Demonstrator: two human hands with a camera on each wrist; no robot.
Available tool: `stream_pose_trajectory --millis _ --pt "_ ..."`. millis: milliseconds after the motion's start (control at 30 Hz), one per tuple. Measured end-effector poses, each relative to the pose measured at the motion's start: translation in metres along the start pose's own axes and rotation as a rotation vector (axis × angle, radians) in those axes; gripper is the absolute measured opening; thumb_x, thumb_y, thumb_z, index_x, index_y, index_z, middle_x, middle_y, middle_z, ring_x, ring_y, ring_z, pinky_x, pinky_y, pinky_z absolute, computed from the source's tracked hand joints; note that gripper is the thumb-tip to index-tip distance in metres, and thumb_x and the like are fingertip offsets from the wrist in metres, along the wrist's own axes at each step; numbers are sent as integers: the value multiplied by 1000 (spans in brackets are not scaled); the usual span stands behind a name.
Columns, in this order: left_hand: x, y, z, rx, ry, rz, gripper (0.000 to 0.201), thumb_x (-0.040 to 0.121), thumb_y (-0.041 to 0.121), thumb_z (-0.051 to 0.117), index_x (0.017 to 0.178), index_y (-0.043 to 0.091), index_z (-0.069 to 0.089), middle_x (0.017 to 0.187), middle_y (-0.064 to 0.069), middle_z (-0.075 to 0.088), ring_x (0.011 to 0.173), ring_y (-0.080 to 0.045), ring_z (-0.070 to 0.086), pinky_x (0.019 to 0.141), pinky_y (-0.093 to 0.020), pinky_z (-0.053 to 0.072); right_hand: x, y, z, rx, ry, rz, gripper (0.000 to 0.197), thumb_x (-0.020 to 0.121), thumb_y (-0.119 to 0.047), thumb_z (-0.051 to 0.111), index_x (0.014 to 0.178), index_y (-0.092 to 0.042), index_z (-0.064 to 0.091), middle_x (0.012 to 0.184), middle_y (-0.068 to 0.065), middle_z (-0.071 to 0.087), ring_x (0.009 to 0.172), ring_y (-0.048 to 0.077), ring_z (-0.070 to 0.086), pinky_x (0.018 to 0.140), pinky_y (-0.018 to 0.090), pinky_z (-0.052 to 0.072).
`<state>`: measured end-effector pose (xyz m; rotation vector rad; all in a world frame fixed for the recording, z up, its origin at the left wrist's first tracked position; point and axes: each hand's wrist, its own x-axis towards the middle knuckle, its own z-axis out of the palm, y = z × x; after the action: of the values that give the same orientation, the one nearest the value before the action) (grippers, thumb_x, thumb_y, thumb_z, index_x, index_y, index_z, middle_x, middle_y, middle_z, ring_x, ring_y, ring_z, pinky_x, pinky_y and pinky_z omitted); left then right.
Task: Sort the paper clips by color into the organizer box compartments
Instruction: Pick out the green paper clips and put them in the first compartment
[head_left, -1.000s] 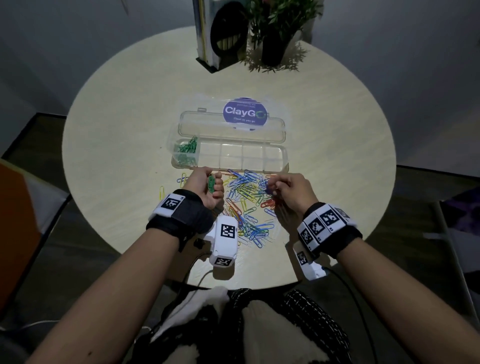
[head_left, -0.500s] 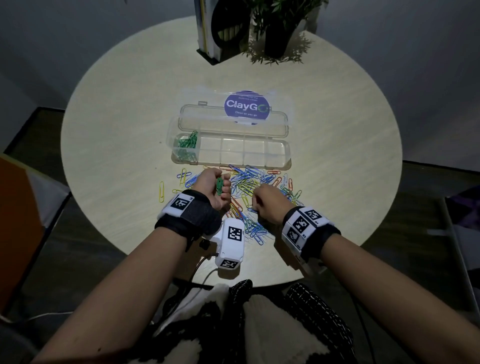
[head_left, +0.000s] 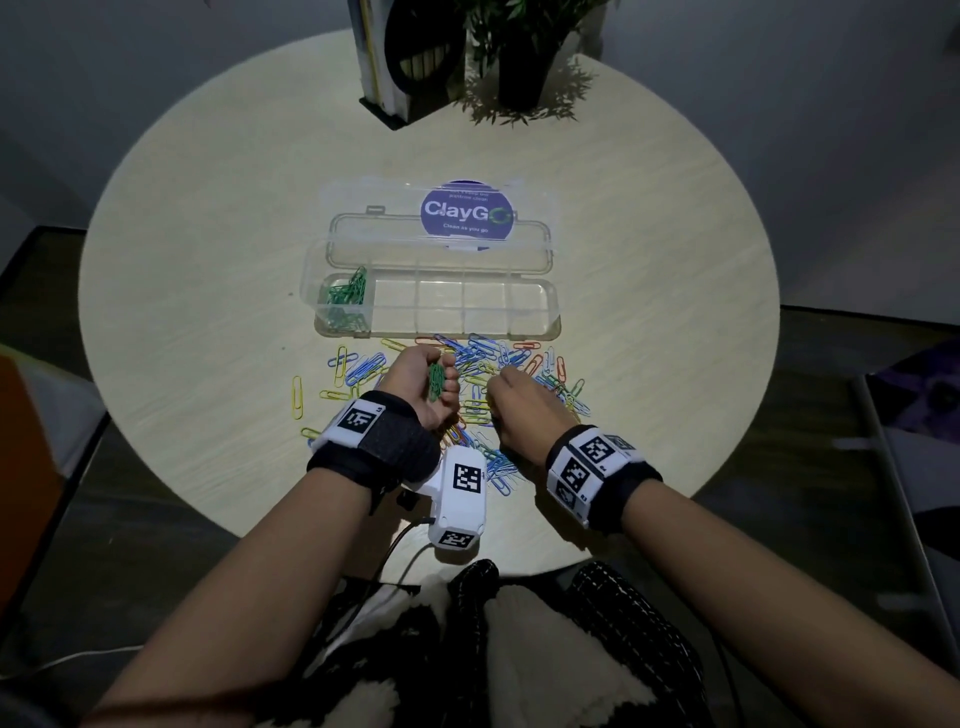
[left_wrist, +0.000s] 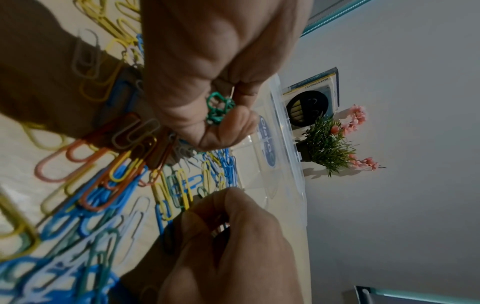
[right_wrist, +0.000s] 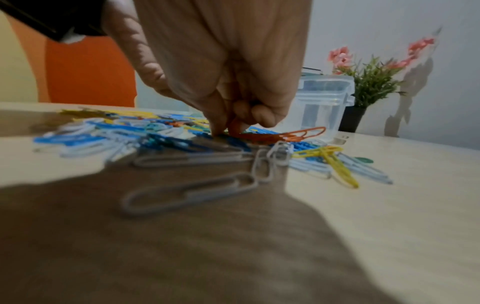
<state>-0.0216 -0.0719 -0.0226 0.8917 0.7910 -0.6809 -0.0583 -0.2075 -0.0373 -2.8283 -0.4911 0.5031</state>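
Many green clips (head_left: 347, 299) in organizer box (head_left: 550, 312)

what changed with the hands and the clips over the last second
The right hand moved from the pile's right edge toward its middle and dipped in, fingertips now down among the loose coloured paper clips; what it pinches is unclear. The left hand stayed put, still gripping its bunch of green paper clips. The clear plastic organizer box still holds green clips only in its leftmost compartment.
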Motion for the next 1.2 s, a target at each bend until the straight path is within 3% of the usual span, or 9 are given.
stream_pose_trajectory --millis 133,233,300,500,767,900,1000,1100,1200 --pt "-1 -3 3 173 34 40 37 97 21 31 60 19 33 31 9 29 21 -5 20 29 -3 12 5 9 -10 301 24 164 22 83 5 46 70 -13 47 87 11 52 81 25 50 69 28 34" --pt "-8 -2 12 493 120 142 40 97 23 39 58 17 36 33 6 35 25 -12 34 32 -9 22 8 19 -20 472 141 321 18 83 0 46 72 -13 51 84 13 62 81 24 52 73 31 38" --pt "-8 -3 17 970 197 305 40 97 20 46 59 6 47 53 -10 53 60 -27 57 51 -23 38 10 25 -23 434 176 372 14 85 -4 46 76 -12 53 96 19 65 93 31 57 81 36 43" --pt "-3 -2 17 1711 241 449 6 85 15 59 88 15 63 110 -12 66 105 -31 60 88 -36 50 2 23 -15 294 119 206 8 82 -10 58 89 -5 58 104 16 55 99 32 54 82 33 38" --pt "-1 -10 20 2087 278 478 30 91 15 54 121 11 59 123 -13 59 114 -32 57 91 -39 46 8 3 -8 169 -15 172 10 86 -1 51 93 -4 57 113 18 50 101 36 55 84 42 44" --pt "-3 -9 18 2065 226 475 28 91 17 53 118 10 58 123 -13 58 113 -32 57 90 -39 46 12 4 -9 198 -46 180 22 81 2 50 71 -15 42 109 18 52 98 35 56 83 41 45" --pt "-3 -4 11 1837 167 472 13 89 17 55 94 10 65 107 -15 66 100 -28 61 84 -34 49 15 11 -11 425 63 294 35 81 2 47 58 -22 35 90 13 62 90 29 60 76 31 44" --pt "-4 3 9 1150 -17 375 31 93 8 46 61 11 46 57 -6 58 56 -16 57 53 -20 44 15 20 -17 806 223 459 35 84 2 47 62 -24 44 75 4 56 67 22 55 63 20 46" --pt "-7 9 7 309 -252 160 43 96 13 27 54 14 35 33 5 29 20 -4 23 32 -4 15 18 23 -24 1171 214 523 33 86 8 43 72 -20 54 65 7 50 48 14 48 51 25 49"
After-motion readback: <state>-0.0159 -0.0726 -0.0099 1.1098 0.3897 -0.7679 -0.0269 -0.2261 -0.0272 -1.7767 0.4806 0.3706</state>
